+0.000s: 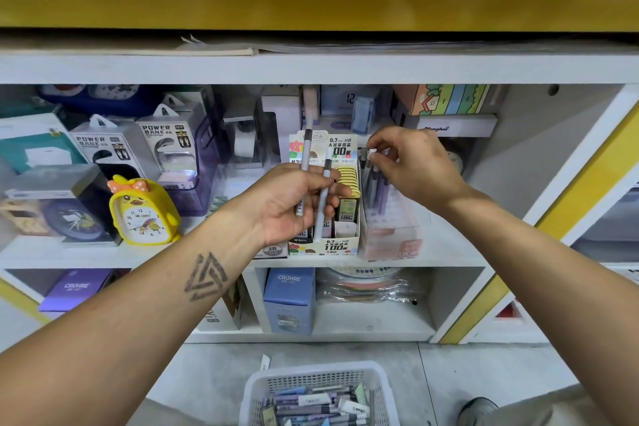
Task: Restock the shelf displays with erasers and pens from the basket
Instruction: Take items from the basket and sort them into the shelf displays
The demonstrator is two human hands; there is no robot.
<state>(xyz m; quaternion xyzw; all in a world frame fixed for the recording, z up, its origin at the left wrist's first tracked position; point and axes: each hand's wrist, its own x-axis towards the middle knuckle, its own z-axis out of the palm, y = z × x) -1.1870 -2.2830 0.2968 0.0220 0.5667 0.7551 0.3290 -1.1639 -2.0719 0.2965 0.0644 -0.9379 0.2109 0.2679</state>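
Bright, even overhead light fills the stationery shelf (pixel 345 261), washing its white boards pale and leaving only soft shadows in the back of the upper compartment and under the top ledge. Glare streaks the clear plastic of the power bank boxes (pixel 166 149) and the cellophane-wrapped stack (pixel 366 287) below. The wide-angle lens bows the shelf edges and the yellow trim (pixel 311 7) towards the corners, and stretches both forearms in the foreground. Items at the far left and the deep rear blur softly; the centre print stays legible
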